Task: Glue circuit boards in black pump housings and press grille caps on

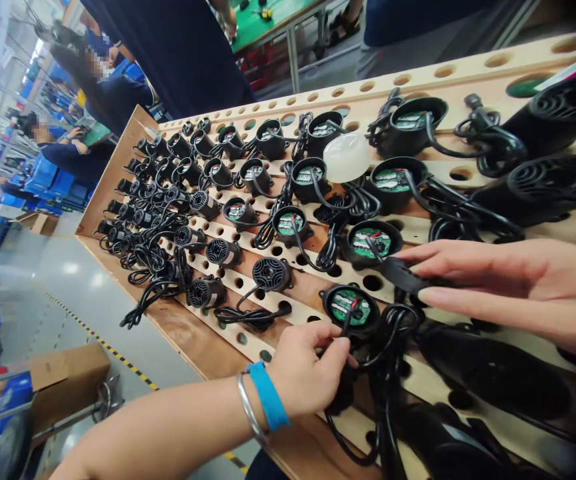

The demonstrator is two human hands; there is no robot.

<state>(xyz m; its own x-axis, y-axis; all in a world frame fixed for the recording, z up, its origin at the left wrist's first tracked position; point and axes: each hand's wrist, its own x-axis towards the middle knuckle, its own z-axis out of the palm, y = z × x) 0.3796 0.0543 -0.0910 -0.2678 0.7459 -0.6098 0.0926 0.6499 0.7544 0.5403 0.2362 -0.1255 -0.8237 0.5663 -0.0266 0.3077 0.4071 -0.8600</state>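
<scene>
My left hand point(308, 367), with a blue band and a metal bangle at the wrist, pinches a black cable point(348, 325). That cable enters an open round black housing point(326, 301) whose green circuit board point(344, 308) shows red and white wires. Between the thumb and fingers of my right hand point(513, 287) is a black cap point(403, 277), seen nearly edge-on. It is just in front of another open housing point(351, 248) with a green board inside. Coiled black cable point(393, 333) lies between my hands.
A wooden rack point(268, 337) with rows of holes carries several black housings, some open, some with grilled covers point(271, 273). A translucent white disc point(347, 158) lies among them. People sit at the left; a person in dark clothing point(168, 53) stands behind, near a green table point(273, 23).
</scene>
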